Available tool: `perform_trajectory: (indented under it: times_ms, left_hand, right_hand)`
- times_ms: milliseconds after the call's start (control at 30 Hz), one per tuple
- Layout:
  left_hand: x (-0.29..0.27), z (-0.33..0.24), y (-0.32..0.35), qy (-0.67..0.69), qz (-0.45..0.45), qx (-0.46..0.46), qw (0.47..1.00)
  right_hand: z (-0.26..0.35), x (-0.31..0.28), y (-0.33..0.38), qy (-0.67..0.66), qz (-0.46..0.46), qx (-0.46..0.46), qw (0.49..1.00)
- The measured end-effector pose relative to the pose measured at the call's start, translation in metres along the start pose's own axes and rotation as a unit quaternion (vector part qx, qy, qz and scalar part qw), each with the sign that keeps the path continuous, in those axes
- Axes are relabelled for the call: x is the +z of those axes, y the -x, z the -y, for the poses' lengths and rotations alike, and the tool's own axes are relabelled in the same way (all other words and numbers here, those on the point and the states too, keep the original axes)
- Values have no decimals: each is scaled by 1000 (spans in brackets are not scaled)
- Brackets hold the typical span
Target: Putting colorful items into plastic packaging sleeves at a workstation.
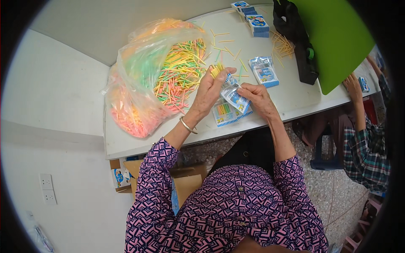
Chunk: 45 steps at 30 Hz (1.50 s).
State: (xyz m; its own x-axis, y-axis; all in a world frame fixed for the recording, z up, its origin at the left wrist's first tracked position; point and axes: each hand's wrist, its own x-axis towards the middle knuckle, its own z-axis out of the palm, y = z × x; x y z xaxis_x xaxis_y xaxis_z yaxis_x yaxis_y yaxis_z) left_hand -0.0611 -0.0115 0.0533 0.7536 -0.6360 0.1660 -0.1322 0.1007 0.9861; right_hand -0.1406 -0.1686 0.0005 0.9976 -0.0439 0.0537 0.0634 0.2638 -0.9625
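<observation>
My left hand [206,90] is closed round a small bundle of thin yellow sticks [217,68], their ends poking up past the fingers. Pinched in my right hand [258,99] is a small blue-and-white plastic packet [234,95], tilted, its upper end touching my left fingers. Beneath it on the table lies a packet filled with coloured sticks [223,113], partly covered. Left of my hands a large clear plastic bag [141,63] lies open, with a heap of pink, yellow and green sticks [179,71] spilling toward me.
Flat packets [264,71] lie right of my hands on the white table [147,145]. Packet stacks [258,26] stand at the back, beside loose sticks [282,45]. A black tape dispenser [307,63] sits against a green panel [337,38]. A co-worker's hand [353,87] rests beyond it.
</observation>
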Motion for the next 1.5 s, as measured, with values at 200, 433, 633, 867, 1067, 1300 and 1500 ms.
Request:
perform_trajectory:
  times_ms: [200,433,633,867,1067,1300,1500]
  left_hand:
    - [-15,-6,1,-100,52,42,993]
    - [-19,-14,4,-305,110,24,946]
    - [-45,8,1,-214,181,-44,959]
    - [-42,25,6,-486,108,74,864]
    - [-27,17,-22,-438,88,120,887]
    - [-11,26,-43,-425,70,165,887]
    - [-7,24,-53,-405,12,142,903]
  right_hand:
    - [-8,-8,-3,8,12,-46,999]
    - [-5,2,1,-12,38,-13,999]
    - [2,-45,-11,337,-242,-119,902]
    - [-31,-76,-32,590,-367,-112,710]
    - [-38,-88,-42,614,-354,-131,694]
    - [-38,-92,-46,626,-384,-142,664]
    - [-12,-75,-40,623,-363,-191,666]
